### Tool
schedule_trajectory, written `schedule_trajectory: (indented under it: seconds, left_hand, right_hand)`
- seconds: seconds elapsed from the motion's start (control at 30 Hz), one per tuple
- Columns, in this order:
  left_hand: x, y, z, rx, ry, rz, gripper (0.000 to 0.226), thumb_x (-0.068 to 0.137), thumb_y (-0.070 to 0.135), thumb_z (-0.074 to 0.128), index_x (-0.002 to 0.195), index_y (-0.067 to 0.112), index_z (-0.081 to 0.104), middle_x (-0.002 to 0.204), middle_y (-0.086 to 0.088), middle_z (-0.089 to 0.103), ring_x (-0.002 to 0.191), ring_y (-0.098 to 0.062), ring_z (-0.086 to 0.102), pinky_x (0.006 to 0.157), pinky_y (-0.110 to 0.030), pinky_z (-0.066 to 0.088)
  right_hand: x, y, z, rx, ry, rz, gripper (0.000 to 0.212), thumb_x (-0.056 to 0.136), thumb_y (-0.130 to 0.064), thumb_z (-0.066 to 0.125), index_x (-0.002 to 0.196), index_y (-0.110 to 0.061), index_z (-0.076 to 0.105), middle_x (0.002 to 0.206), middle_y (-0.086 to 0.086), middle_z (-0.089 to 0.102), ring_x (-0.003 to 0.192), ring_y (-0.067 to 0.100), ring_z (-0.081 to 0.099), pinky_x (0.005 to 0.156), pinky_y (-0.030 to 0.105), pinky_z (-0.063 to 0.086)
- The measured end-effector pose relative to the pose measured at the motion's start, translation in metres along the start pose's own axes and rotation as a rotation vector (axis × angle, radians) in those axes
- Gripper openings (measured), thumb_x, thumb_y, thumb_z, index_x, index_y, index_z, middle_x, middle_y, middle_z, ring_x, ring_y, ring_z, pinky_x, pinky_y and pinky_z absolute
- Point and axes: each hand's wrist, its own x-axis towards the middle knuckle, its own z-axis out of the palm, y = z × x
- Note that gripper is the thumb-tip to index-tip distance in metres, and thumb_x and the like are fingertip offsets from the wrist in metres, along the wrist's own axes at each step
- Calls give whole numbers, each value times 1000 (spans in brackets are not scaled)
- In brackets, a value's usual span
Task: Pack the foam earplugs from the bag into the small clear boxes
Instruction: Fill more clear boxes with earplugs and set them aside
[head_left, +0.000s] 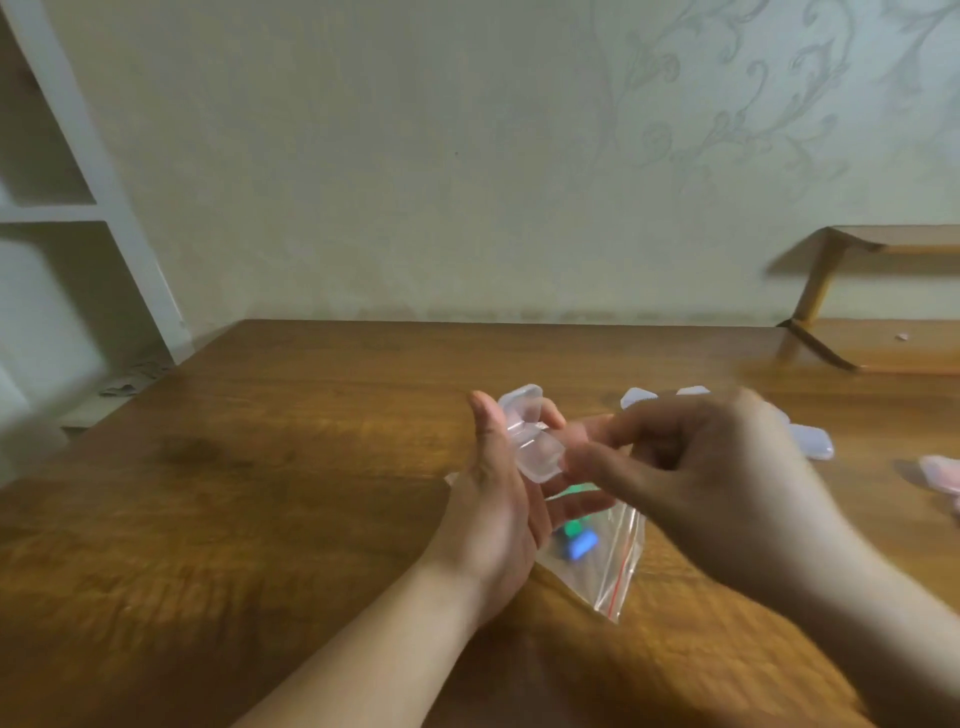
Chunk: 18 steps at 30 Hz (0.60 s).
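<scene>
Although checked for brands, labels and writing, nothing legible found on any item.

Left hand (498, 499): raised above the wooden table (260, 493), palm turned inward, thumb up, fingers lightly curled round an open clear box (530, 436). Box hinged open, lid tilted up and away, base resting on the fingers. Contents of box not discernible through blur.

Right hand (696, 467): motion-blurred, held just right of the box, fingers curled with thumb and forefinger tips drawn together close to the box base. Whether an earplug sits between those tips: cannot tell.

Zip bag (613, 561): clear, with a red seal line, lying on the table directly beneath and between both hands, partly hidden by the left palm. Two earplugs made out inside: green earplug (572, 529) and blue earplug (581, 548), touching or nearly so. Further earplugs possibly hidden; count not confirmed.

Spare clear boxes: three counted on the table beyond and right of the right hand — one (638, 399) and another (693, 391) at the far side, a third (813, 441) nearer the right edge, partly covered by the hand. Pinkish object (943, 475) at the extreme right edge, too blurred to identify.

Wooden shelf (883, 291) standing at the far right corner of the table; white shelving (67, 208) at left against the wall.
</scene>
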Motion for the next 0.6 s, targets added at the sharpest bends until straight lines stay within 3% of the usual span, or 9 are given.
schedule_trajectory:
  seconds: [0.07,0.17,0.27,0.37,0.5,0.6]
  left_hand:
    - [-1,-4,3,-26,-12,27,69,82,70,19,102,11,49,87,-7,72,91,-19,71,81,-32,56]
    - [-1,-7,4,-78,-3,11,70,85,71,23,104,10,50,81,-6,65,82,-15,68,75,-26,56]
    - [0,-6,2,-77,-34,-16,71,80,75,29,101,11,51,80,-3,64,81,-13,67,74,-25,56]
    - [-1,-2,1,-86,-47,-41,76,80,72,26,111,7,51,80,1,69,84,-14,69,78,-25,56]
    - [1,-1,0,-80,-36,-56,102,78,75,25,136,-8,41,90,-2,74,96,-18,70,88,-30,54]
    - [1,-1,3,-116,-49,-73,87,73,75,26,104,-1,56,70,0,66,75,-11,68,77,-26,55]
  right_hand:
    - [2,9,15,-19,22,1,17,80,-33,73,67,-23,71,39,-13,56,48,8,66,43,21,45]
    - [2,23,26,-119,86,-57,21,77,-48,65,69,-29,71,50,-12,65,50,6,65,51,34,54]
    - [2,29,26,-295,168,-207,26,79,-54,59,72,-33,71,50,-17,62,42,0,52,41,25,45]
    - [1,33,24,-409,167,-278,23,80,-52,56,79,-36,72,52,-20,62,40,-6,40,40,22,42]
    - [-3,32,21,-587,175,-415,21,86,-41,54,79,-34,73,59,-13,66,42,12,56,36,22,38]
    - [-3,34,23,-643,213,-531,9,85,-26,64,78,-27,70,63,-9,67,47,16,57,36,26,40]
